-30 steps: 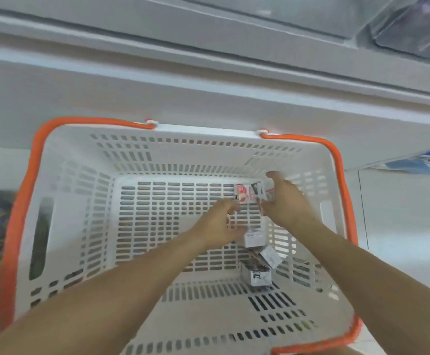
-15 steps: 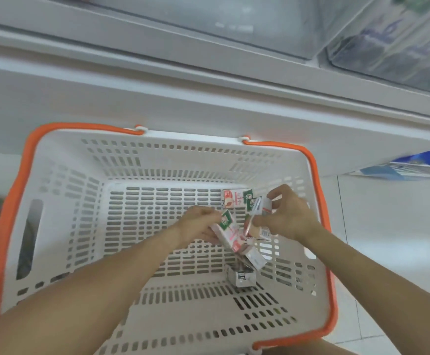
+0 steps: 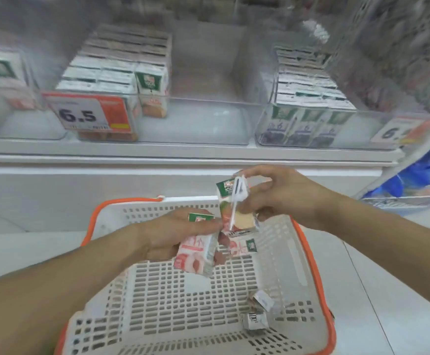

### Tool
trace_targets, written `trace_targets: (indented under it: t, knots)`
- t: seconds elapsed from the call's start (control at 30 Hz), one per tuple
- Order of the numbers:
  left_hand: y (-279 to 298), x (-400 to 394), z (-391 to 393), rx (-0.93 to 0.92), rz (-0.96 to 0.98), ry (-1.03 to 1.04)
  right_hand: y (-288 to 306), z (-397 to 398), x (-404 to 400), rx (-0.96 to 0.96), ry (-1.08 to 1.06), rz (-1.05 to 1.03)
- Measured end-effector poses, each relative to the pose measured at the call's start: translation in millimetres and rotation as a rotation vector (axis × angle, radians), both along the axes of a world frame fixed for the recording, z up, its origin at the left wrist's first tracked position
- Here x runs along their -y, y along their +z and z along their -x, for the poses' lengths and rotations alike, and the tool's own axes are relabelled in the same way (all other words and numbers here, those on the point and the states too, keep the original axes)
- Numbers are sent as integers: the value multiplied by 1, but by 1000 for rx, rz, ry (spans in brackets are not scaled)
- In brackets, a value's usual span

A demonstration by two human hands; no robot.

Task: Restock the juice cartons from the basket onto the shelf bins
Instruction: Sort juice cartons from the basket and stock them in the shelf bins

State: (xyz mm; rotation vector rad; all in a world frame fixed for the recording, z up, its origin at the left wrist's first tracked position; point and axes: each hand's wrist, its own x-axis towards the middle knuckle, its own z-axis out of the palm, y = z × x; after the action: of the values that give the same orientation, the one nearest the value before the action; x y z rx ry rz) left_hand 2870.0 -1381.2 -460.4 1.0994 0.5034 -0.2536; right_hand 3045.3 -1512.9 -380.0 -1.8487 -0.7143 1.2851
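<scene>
"6.5" is read on the orange-and-white price tag [image 3: 91, 114] clipped to the left shelf bin [image 3: 157, 116]. "100" is made out on the carton [image 3: 231, 208] gripped by the right hand [image 3: 275, 193]. A second price tag [image 3: 398, 131] shows "6."; the rest is blurred.

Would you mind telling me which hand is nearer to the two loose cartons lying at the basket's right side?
Left. The left hand holds a carton above the basket's middle; the right hand is higher, farther from the loose cartons.

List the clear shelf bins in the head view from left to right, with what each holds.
Partly cut-off clear bin with a green-topped carton → clear bin of peach-coloured juice cartons behind the 6.5 price tag → clear bin with no cartons visible → clear bin of purple-fronted juice cartons.
</scene>
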Motion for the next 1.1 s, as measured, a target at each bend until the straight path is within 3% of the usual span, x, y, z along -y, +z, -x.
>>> trace_targets:
  t: [0.13, 0.33, 0.53, 0.63, 0.7, 0.83, 0.93, 1.03, 1.1]
  knots:
    - [49, -19, 24, -12, -138, 32, 12, 21, -17, -102, -53, -142]
    - [109, -46, 54, 3, -248, 139, 37, 32, -35, -368, 138, -345]
    - [140, -64, 71, 1, -179, 13, 44, 34, -51, -72, 513, -547]
    - [149, -74, 64, 16, -225, -25, 56, 33, -55, -114, 533, -556]
    - [150, -80, 60, 51, -222, 61, 66, 31, -58, -136, 434, -567]
    - [151, -97, 58, 14, -279, 341, 87, 27, -75, 263, 76, -683]
    - [158, -105, 65, 18, -279, 402, 97, 23, -101, 538, -153, -668]
    - [159, -108, 70, 37, -323, 419, 99, 16, -131, 756, -259, -564]
    - [158, -110, 72, 37, -339, 449, 101, 13, -147, 770, -265, -533]
